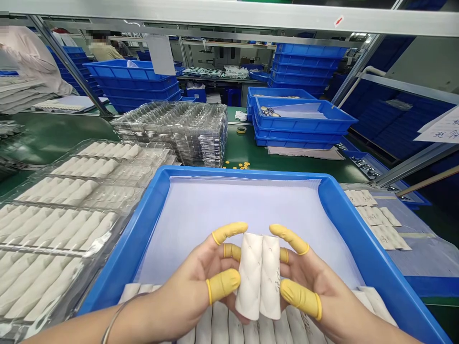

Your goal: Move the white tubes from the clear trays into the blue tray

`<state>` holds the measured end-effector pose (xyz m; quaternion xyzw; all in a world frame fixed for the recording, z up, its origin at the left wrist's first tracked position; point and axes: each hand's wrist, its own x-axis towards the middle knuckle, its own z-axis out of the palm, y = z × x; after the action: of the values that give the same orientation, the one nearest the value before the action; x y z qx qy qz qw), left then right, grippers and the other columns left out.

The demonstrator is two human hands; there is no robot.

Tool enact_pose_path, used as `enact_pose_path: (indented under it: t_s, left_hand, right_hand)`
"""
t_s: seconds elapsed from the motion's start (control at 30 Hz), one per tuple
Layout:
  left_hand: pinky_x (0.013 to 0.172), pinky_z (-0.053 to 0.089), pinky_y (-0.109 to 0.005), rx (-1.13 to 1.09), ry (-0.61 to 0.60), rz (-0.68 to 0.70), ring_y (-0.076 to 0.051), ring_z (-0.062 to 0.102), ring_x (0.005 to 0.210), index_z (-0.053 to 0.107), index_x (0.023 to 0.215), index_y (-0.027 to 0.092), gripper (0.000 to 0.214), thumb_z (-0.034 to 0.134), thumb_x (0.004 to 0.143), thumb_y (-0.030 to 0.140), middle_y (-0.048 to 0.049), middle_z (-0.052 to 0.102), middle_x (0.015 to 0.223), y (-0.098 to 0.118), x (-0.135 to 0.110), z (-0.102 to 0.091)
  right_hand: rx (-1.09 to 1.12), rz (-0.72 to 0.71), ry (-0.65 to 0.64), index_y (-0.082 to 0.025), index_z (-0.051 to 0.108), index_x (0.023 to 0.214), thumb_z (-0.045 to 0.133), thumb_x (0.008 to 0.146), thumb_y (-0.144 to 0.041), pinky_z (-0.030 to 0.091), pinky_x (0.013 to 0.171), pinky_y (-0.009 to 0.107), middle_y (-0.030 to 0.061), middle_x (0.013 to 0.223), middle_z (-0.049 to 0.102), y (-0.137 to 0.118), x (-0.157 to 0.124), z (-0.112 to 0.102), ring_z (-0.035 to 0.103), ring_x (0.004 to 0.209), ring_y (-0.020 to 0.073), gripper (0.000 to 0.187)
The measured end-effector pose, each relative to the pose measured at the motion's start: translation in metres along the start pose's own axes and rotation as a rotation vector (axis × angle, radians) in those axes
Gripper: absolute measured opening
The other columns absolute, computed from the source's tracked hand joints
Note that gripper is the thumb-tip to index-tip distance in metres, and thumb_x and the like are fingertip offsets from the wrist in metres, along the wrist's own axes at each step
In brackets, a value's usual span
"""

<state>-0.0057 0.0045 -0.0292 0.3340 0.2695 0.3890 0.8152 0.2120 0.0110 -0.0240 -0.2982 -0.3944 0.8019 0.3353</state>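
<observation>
Two white, faintly wavy, tube-like pieces stand side by side in front of me, touching or almost touching. My left hand (pixel 208 272) is closed on the left white piece (pixel 250 277), with thumb and fingers at its side. On the other side, my right hand (pixel 308 274) grips the right white piece (pixel 270 277), which bears small dark marks near its lower right edge. Yellow finger cots cover thumbs and several fingertips. Below the hands, a row of similar white pieces (pixel 220 325) lies in a blue tray (pixel 247 173) lined with a pale sheet (pixel 244 200).
Clear plastic trays (pixel 124 177) with rows of white pieces lie at left. Behind them rises a stack of clear trays (pixel 179 129). Blue bins (pixel 301 124) and yellow bits (pixel 244 165) are beyond the tray. More marked pieces (pixel 376 217) lie right. People sit at back left.
</observation>
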Motion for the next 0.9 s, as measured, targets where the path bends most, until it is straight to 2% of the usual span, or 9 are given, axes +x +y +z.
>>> enact_pose_path:
  t_s: [0.13,0.27,0.37,0.5,0.63,0.7,0.77,0.9]
  left_hand:
    - [0.064,0.053,-0.027,0.030,0.027,-0.010,-0.020,0.063,0.091,0.047,0.129,0.037,0.052,0.069,0.082,0.029,-0.0057,0.059,0.108,-0.003,-0.001,-0.003]
    - [0.089,0.046,-0.038,0.107,0.049,0.059,-0.020,0.054,0.104,0.051,0.127,0.035,0.057,0.076,0.076,0.030,-0.0049,0.058,0.113,-0.008,-0.001,-0.005]
    - [0.097,0.040,-0.044,0.114,0.049,0.072,-0.021,0.053,0.105,0.050,0.127,0.035,0.059,0.077,0.075,0.032,-0.0045,0.058,0.114,-0.010,-0.001,-0.005]
    - [0.091,0.044,-0.043,0.105,0.048,0.025,-0.023,0.053,0.105,0.046,0.130,0.033,0.062,0.076,0.076,0.033,-0.0056,0.059,0.107,-0.010,-0.002,-0.005]
    - [0.071,0.049,-0.032,0.073,0.059,0.012,-0.024,0.056,0.099,0.044,0.132,0.034,0.063,0.074,0.077,0.032,-0.0066,0.058,0.104,-0.008,-0.004,-0.005]
    - [0.068,0.049,-0.030,0.050,0.060,0.018,-0.022,0.059,0.094,0.044,0.132,0.035,0.060,0.072,0.079,0.031,-0.0057,0.058,0.101,-0.006,-0.003,-0.005]
    - [0.069,0.048,-0.030,0.024,0.058,0.017,-0.021,0.061,0.091,0.044,0.132,0.037,0.058,0.070,0.081,0.029,-0.0045,0.059,0.100,-0.003,-0.002,-0.004]
    - [0.069,0.046,-0.028,0.000,0.053,0.008,-0.017,0.062,0.084,0.044,0.132,0.040,0.055,0.067,0.084,0.026,-0.0029,0.061,0.098,-0.002,-0.001,-0.003]
  right_hand:
    - [-0.016,0.001,0.010,-0.041,0.047,0.131,0.078,0.086,-0.039,0.052,0.082,0.039,0.0055,0.125,0.055,0.002,-0.001,-0.002,0.048,0.121,0.0286,0.055]
    - [-0.053,-0.044,0.015,-0.041,0.051,0.131,0.081,0.083,-0.041,0.041,0.101,0.041,0.0028,0.129,0.053,0.005,-0.002,-0.005,0.044,0.126,0.0260,0.056]
    - [-0.061,-0.040,0.011,-0.043,0.051,0.131,0.081,0.083,-0.041,0.039,0.103,0.041,0.0014,0.128,0.054,0.005,-0.003,-0.004,0.045,0.124,0.0237,0.056]
    - [-0.032,-0.022,0.009,-0.043,0.053,0.130,0.081,0.082,-0.041,0.042,0.099,0.041,0.0012,0.126,0.056,0.003,-0.002,0.000,0.048,0.121,0.0245,0.055]
    - [0.033,-0.005,0.008,-0.043,0.050,0.131,0.080,0.085,-0.036,0.053,0.078,0.032,0.0025,0.121,0.057,0.000,-0.001,0.001,0.056,0.107,0.0227,0.056]
    - [0.055,0.000,0.011,-0.042,0.050,0.131,0.079,0.086,-0.034,0.054,0.070,0.028,0.0028,0.117,0.059,0.000,-0.002,0.001,0.060,0.097,0.0206,0.055]
    - [0.064,0.003,0.016,-0.041,0.051,0.130,0.079,0.086,-0.033,0.054,0.069,0.027,0.0025,0.114,0.060,0.000,-0.002,-0.001,0.061,0.094,0.0200,0.052]
    - [0.055,0.013,0.032,-0.042,0.053,0.129,0.079,0.086,-0.035,0.054,0.075,0.030,0.0025,0.117,0.060,0.001,-0.002,-0.003,0.057,0.108,0.0238,0.051]
